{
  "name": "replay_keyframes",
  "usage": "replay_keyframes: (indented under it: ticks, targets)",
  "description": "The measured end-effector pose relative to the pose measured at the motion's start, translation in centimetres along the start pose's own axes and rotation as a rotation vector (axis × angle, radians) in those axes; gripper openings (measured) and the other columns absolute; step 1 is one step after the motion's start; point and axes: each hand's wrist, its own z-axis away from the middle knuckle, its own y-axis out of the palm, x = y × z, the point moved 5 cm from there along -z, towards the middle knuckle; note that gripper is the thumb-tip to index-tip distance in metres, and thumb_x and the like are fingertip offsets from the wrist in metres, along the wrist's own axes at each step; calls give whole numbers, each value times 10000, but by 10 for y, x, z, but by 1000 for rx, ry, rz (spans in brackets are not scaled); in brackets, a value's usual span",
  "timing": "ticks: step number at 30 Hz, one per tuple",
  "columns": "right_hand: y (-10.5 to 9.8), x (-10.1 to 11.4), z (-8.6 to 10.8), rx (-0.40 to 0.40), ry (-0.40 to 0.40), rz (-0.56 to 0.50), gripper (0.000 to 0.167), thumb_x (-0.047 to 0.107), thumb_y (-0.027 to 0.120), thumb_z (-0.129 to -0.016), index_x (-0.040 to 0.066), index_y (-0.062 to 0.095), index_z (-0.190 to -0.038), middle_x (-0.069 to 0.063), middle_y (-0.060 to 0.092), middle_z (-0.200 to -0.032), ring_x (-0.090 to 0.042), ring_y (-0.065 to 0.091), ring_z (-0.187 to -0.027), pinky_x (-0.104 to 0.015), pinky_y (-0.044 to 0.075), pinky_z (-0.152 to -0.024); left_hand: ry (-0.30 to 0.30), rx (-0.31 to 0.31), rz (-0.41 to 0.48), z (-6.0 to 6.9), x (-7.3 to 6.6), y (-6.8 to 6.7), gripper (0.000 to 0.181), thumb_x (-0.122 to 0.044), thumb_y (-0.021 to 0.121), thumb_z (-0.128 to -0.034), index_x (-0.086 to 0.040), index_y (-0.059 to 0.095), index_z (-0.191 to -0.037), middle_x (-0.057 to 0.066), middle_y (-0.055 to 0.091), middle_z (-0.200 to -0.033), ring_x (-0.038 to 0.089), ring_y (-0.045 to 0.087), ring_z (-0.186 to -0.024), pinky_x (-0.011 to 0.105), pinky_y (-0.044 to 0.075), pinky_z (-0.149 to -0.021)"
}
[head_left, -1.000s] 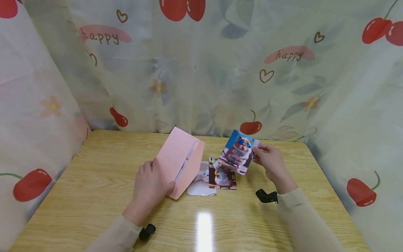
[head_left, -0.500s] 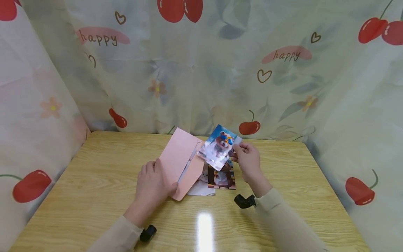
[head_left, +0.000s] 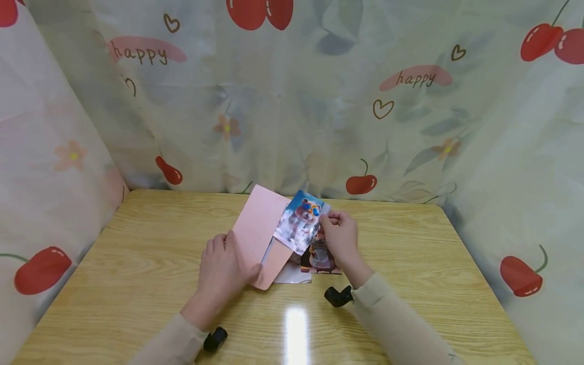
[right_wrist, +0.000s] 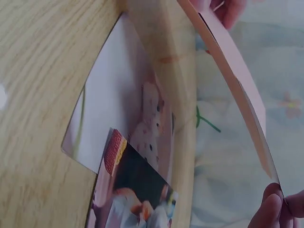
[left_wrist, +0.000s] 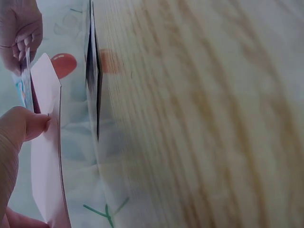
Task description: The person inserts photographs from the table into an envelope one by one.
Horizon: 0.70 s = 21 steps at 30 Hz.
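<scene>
The left hand [head_left: 224,266] grips the lower left part of a pink envelope [head_left: 257,218], its thumb by the opening; the left wrist view shows the thumb pressed on the envelope [left_wrist: 47,166]. Between thumb and fingers, the right hand [head_left: 343,238] pinches the right edge of a card with a bear in sunglasses [head_left: 298,223]. This card lies across the envelope's opening and flap; whether its edge is inside cannot be told. Below, on the table, a dark bear card [head_left: 319,258] overlaps a pale card with a spotted figure [right_wrist: 109,95].
A wood-grain table [head_left: 150,243] extends around the hands, with a patterned curtain [head_left: 283,126] behind it and at both sides. Black devices [head_left: 338,296] are at both wrists. A bright reflection shows on the table's front part.
The right hand has moved left with the sunglasses bear card, from above the dark card to the envelope's opening. The left hand and envelope have barely shifted.
</scene>
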Motion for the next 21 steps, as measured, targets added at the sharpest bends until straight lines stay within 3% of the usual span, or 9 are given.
replay_keyframes:
  ticks: [4,8,13,21]
  targets:
    - [9,-5,4,60,38,1,240,191,668,-903,11,584,-1038,-143,627,-894,-339,655,-686,-507,545,-680,-11,11,11,0,0,1,1059,-634,731,-672,105,371,-1340,263,454,-1219,403,426,-1087,519,396,-918]
    - [17,-7,9,116,34,16,221,173,675,-895,7,589,-1012,-148,640,-840,-277,644,-621,-523,539,-640,-10,0,18,1,1,1,1059,-634,735,-677,113,372,-1335,271,455,-1219,403,428,-1082,518,401,-918]
    - [25,-10,13,166,28,57,173,167,676,-886,29,603,-961,-121,650,-770,-329,634,-627,-483,534,-586,0,-28,32,0,0,0,1062,-635,740,-677,122,378,-1328,277,461,-1207,403,433,-1069,519,409,-907]
    - [35,-2,20,230,12,34,216,183,682,-898,18,602,-1011,-135,649,-829,-445,652,-764,-530,538,-688,-5,-17,20,0,-3,-2,1094,-651,748,-656,118,365,-1334,282,453,-1214,402,429,-1072,518,401,-922]
